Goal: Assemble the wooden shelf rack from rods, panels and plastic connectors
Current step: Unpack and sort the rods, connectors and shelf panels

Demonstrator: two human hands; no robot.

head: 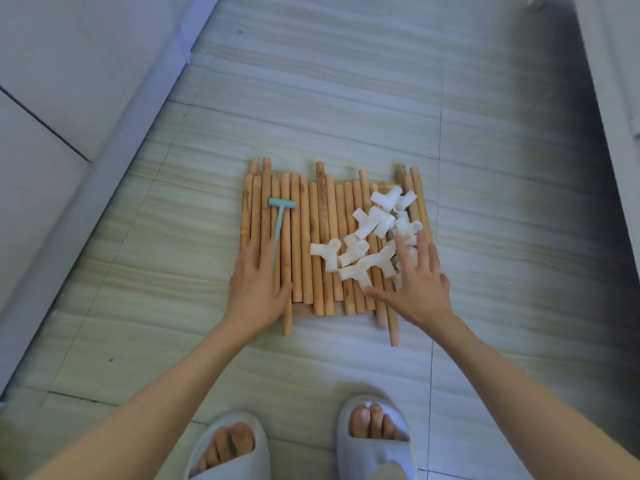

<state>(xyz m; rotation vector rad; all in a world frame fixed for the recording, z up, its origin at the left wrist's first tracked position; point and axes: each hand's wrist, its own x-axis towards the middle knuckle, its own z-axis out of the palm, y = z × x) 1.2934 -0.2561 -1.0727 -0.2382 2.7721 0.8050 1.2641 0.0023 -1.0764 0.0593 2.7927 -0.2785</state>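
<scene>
Rods: the wooden rods (311, 244) lie side by side on the floor (346, 98) straight ahead of you at 12 o'clock, seemingly atop a flat panel (300, 312) whose edge peeks out at their near ends.
Connectors: the white plastic connectors (374, 237) sit heaped on the rods toward 1 o'clock.
Left hand: your left hand (258, 289) lies flat on the near rod ends at 11 o'clock, fingers straight and close together, gripping nothing.
Right hand: your right hand (417, 285) is over the heap's near edge, fingers (401, 251) spread, holding nothing; whether it touches I cannot tell.
Risk, rolling: the rods are round and loose, so a sideways push would likely scatter them; two at 5 o'clock already stick out askew.
Risk, spill: sweeping the heap could send connectors across the tiles.
Mallet: the teal mallet (280, 223) rests on the rods just beyond your left fingertips; a nudge might roll it off.
Surroundings: pale furniture (69, 81) at 10 o'clock and your slippers (377, 441) at 6 o'clock hem the work area.
</scene>
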